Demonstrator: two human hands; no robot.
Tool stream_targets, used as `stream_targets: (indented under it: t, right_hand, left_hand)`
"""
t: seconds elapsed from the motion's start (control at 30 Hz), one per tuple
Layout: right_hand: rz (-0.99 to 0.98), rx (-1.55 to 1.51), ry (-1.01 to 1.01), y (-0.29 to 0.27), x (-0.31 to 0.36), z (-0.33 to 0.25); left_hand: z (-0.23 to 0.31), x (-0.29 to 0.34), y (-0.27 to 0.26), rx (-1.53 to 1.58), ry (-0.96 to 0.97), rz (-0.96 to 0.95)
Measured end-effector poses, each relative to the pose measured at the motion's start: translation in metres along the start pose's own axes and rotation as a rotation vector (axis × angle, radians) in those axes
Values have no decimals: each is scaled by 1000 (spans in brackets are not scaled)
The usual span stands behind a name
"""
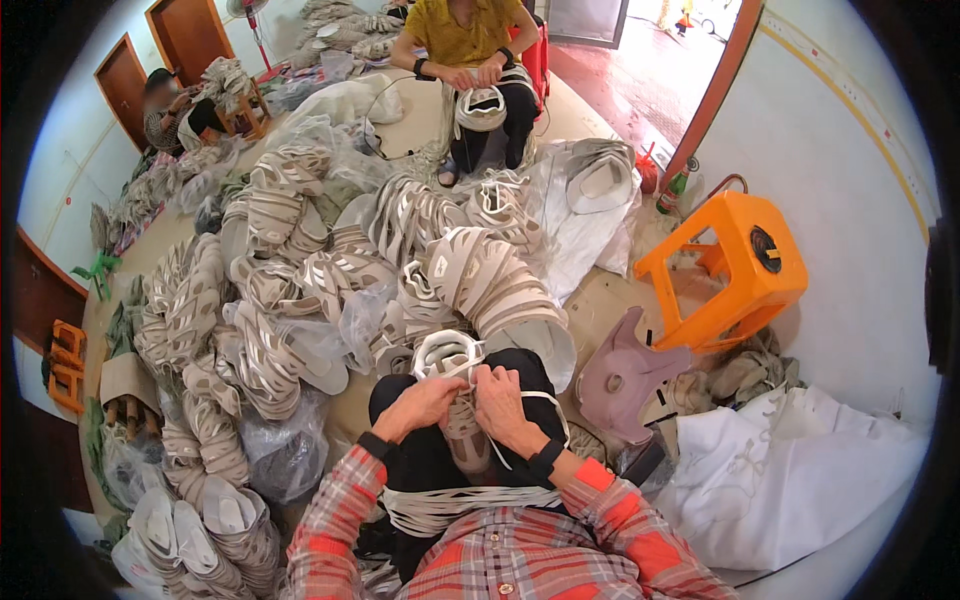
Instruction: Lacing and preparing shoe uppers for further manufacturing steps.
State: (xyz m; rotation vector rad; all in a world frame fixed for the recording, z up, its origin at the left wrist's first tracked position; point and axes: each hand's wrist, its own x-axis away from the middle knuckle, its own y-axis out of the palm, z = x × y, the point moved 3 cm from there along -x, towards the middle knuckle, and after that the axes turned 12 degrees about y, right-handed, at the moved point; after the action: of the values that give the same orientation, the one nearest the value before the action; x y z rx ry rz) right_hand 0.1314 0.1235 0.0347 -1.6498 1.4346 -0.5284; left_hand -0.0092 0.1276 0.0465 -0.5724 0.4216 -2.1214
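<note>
A beige-and-white shoe upper (466, 440) rests between my knees, its padded collar pointing away from me. My left hand (425, 402) is closed at the upper's lacing edge, fingertips pinched beside the opening. Right against it, my right hand (503, 405) pinches a white shoelace (555, 408), whose loose length loops out to the right and down over my thigh. The exact spot between the fingertips is partly hidden. Across my lap lies a bundle of white shoelaces (470, 508).
Stacks of nested shoe uppers (490, 280) crowd the floor ahead and left. At right are an orange stool (735, 260), a mauve plastic seat (628, 380) and a white sack (790, 480). Opposite, a person in a yellow shirt (465, 35) handles another upper; another person sits far left.
</note>
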Motion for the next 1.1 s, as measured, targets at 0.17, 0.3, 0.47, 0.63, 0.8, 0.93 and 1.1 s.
stream_targets:
  t: [0.17, 0.3, 0.47, 0.63, 0.8, 0.93, 1.1]
  right_hand:
    - [29, -114, 46, 3, 2, 0]
    - [23, -149, 65, 4, 2, 3]
    - [-9, -141, 68, 4, 0, 10]
    - [33, -175, 111, 9, 1, 4]
    - [-39, -35, -39, -15, 3, -1]
    - [-203, 373, -153, -14, 16, -21]
    - [-426, 307, -100, -29, 11, -2]
  left_hand:
    - [0, -25, -2, -522, 119, -104]
    - [0, -26, 2, -486, 63, -102]
    - [21, -14, -11, -339, 167, -74]
    - [-8, -25, 2, -484, 164, -41]
    - [1, -18, 0, -617, 190, -21]
    - [4, 3, -23, -708, 235, 99]
    - [0, 58, -13, 1103, -70, 1]
